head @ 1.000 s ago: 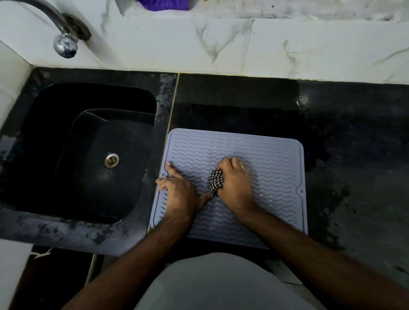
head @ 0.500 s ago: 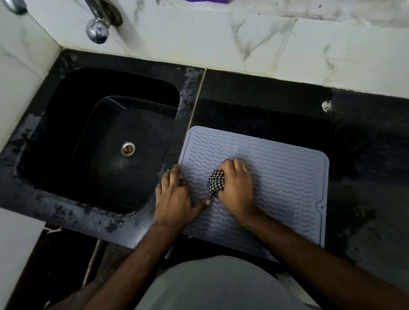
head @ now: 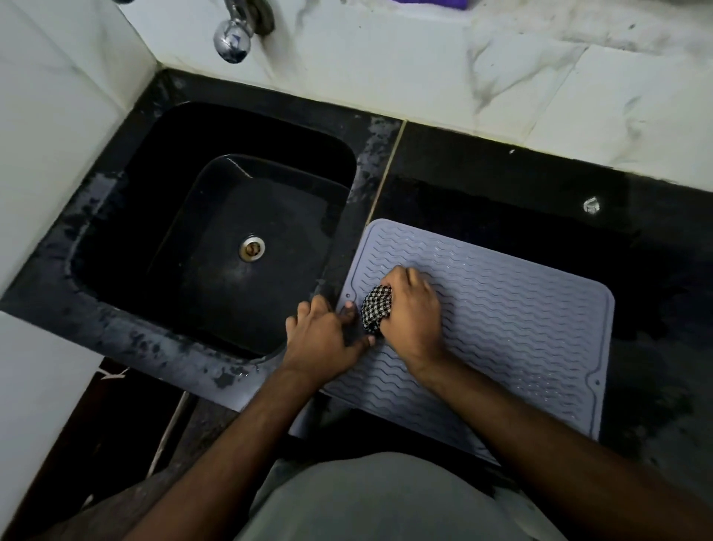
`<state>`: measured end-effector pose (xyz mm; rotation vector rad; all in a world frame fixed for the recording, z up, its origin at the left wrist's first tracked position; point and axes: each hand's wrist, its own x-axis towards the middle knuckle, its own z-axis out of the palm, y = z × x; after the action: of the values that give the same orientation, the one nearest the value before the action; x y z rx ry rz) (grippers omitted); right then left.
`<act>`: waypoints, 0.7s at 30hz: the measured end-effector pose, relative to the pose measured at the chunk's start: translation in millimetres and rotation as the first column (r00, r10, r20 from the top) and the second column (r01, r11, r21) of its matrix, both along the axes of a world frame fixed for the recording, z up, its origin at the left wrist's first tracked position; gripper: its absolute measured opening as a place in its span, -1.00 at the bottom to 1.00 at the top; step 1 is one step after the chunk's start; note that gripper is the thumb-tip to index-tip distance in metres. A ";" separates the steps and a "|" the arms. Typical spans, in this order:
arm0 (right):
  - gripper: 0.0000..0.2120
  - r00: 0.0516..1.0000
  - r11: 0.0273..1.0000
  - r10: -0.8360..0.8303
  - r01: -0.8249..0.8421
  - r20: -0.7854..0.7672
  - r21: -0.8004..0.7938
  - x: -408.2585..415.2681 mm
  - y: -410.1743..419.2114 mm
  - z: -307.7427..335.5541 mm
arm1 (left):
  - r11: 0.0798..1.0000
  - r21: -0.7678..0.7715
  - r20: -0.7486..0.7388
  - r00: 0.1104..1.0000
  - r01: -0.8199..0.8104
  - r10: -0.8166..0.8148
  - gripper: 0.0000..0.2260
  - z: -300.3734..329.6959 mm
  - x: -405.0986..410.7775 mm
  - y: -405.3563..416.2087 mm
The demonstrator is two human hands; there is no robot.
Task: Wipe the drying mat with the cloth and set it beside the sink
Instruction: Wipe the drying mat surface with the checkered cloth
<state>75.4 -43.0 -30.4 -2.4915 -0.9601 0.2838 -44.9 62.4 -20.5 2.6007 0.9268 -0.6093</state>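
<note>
A pale lilac ribbed drying mat (head: pixel 501 328) lies flat on the black counter, its left edge right beside the sink (head: pixel 216 247). My right hand (head: pixel 411 312) presses a bunched black-and-white checked cloth (head: pixel 376 309) onto the mat's left part. My left hand (head: pixel 322 338) rests with spread fingers on the mat's left edge and the sink rim, holding the mat down. The mat's near edge hangs slightly over the counter front.
A chrome tap (head: pixel 235 33) juts from the white marble wall above the sink. The black counter (head: pixel 663 293) stretches to the right of the mat and looks wet. A purple item (head: pixel 432 4) sits on the ledge at the top.
My right hand has slid the cloth leftward across the mat toward its left edge. My left hand has shifted to that edge. The view has swung left and down.
</note>
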 end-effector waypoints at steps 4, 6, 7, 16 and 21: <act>-0.50 0.998 1.000 0.017 -0.017 -0.064 -0.008 0.6 16.1 1.1 | 0.997 -0.069 -0.001 0.999 -0.041 0.041 -0.49 -2.2 -2.1 8.1; -0.50 0.997 1.000 0.012 -0.013 -0.081 -0.003 2.1 22.1 0.7 | 0.993 -0.103 0.006 0.998 -0.059 0.060 -0.54 -4.8 -4.1 10.5; -0.50 0.996 1.000 0.012 -0.012 -0.089 0.004 2.7 24.6 -0.1 | 0.991 -0.115 0.009 0.998 -0.061 0.063 -0.56 -6.2 -5.5 12.1; -0.62 0.959 0.977 0.188 -0.160 0.212 -0.144 -2.0 43.8 -14.4 | 0.993 -0.056 0.027 0.994 0.105 -0.103 -0.46 -5.5 -21.0 12.1; -0.64 0.902 0.946 0.289 -0.219 0.320 -0.237 0.2 52.6 -18.2 | 0.981 0.000 0.024 0.980 0.196 -0.196 -0.40 -2.2 -34.0 13.4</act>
<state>75.7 9.6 -48.6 -2.6467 -1.4765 0.0085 -78.9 75.8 -22.7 2.7114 0.6664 -0.6268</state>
